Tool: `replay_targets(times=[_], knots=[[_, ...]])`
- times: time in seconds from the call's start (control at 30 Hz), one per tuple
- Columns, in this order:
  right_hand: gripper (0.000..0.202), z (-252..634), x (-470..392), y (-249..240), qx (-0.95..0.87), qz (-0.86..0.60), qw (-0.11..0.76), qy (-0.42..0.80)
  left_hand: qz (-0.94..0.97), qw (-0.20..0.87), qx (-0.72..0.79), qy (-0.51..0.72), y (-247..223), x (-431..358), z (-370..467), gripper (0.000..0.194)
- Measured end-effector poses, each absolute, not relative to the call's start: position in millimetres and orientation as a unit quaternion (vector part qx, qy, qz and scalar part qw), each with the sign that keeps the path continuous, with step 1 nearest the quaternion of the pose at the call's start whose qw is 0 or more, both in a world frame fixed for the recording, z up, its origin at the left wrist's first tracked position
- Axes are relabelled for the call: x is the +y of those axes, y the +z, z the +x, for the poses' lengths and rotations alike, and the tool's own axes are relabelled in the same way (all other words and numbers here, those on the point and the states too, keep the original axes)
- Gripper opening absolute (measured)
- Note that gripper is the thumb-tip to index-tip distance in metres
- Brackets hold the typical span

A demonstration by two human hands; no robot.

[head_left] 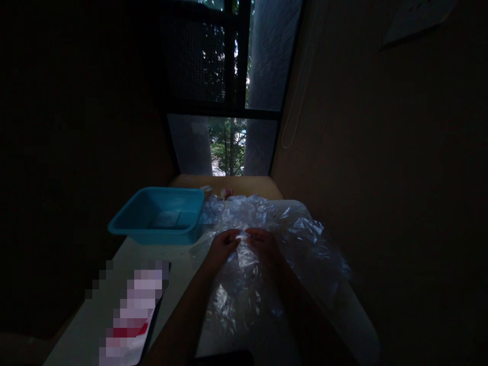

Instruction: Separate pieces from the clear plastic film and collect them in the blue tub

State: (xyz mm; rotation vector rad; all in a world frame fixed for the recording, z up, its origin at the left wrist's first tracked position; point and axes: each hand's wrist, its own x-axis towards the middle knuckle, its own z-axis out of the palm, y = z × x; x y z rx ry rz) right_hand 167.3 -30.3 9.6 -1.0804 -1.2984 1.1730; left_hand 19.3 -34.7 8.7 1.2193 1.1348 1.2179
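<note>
Both my hands are close together over the middle of the table, amid a heap of clear plastic bags [305, 229]. My left hand [225, 244] pinches the edge of a clear plastic bag [247, 259] between thumb and fingers. Facing it, my right hand [263, 241] grips the same bag's edge, with a small gap between the two sets of fingertips. The held bag hangs down toward me, crinkled and shiny. In the dim light, the exact fold under the fingertips is hard to make out.
A blue plastic basin [190, 236] stands at the table's back left, with something flat and pale inside. A blurred-out lit phone or tablet [133, 315] lies front left on the white table [179, 274]. A small reddish roll [226, 193] sits near the window [229, 147].
</note>
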Motion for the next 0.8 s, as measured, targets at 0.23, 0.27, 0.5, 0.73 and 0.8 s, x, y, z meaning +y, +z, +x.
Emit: replay_targets(times=[0.23,0.27,0.5,0.73,0.8], knots=[[0.029,168.4,-33.9,13.9,-0.529,-0.450,0.525,0.491,0.531,0.525,0.458,0.483,16.7,-39.4,19.6,0.026],[0.029,168.4,-34.1,14.4,-0.532,-0.453,0.522,0.489,0.530,0.525,0.458,0.484,16.9,-39.6,19.6,0.024],[0.024,166.9,-32.0,17.9,-0.610,-0.477,0.491,0.399,0.518,0.508,0.459,0.513,14.0,-38.1,18.3,0.023],[0.020,166.5,-28.8,17.5,-0.646,-0.478,0.458,0.380,0.518,0.539,0.449,0.489,18.8,-40.7,19.0,0.028],[0.020,165.9,-29.6,17.8,-0.645,-0.480,0.454,0.384,0.520,0.537,0.459,0.480,21.1,-41.8,19.2,0.026]])
